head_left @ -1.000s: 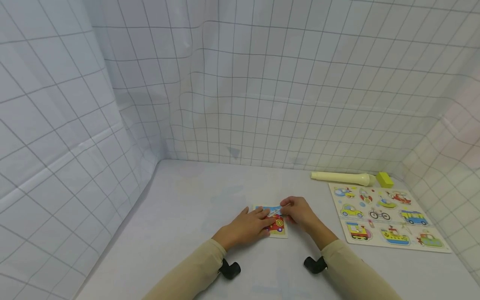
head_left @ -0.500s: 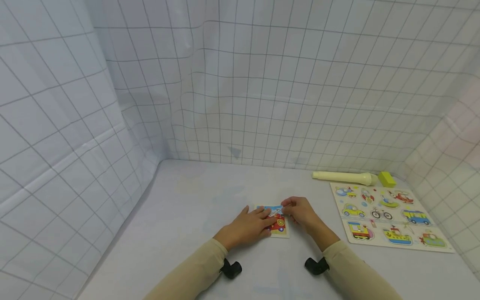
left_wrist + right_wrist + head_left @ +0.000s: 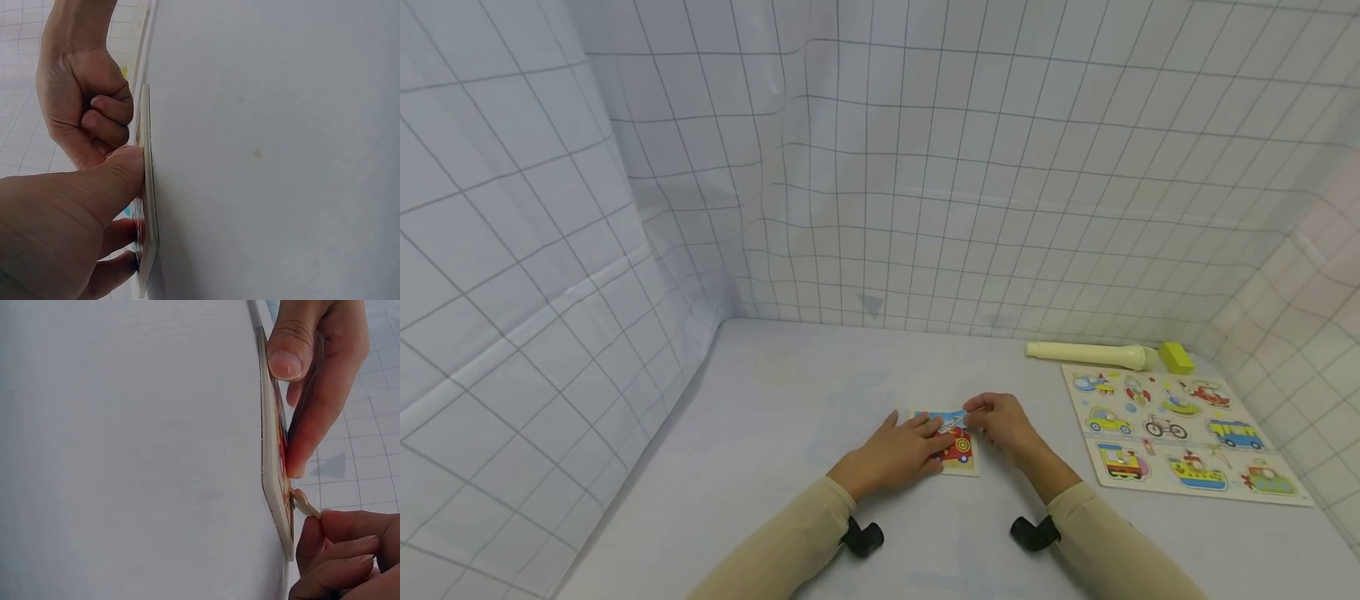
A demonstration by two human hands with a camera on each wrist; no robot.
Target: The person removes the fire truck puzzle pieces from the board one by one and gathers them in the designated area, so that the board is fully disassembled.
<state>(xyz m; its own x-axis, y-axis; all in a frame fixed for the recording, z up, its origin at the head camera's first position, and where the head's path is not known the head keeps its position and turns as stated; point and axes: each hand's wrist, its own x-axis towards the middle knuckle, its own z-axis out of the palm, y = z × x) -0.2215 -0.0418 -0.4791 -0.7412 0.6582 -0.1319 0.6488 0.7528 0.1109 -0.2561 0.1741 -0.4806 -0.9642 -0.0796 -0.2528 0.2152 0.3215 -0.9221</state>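
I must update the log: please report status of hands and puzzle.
Left hand rests on small puzzle board. Right hand pinches tilted piece at board. No obstruction visible.

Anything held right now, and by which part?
The right hand pinches a thin puzzle piece by its end farther from the puzzle board, which the left hand touches.

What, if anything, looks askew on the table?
One thing: the puzzle piece pinched by the right hand slants up from the small puzzle instead of lying flush. I see no spill or damage.
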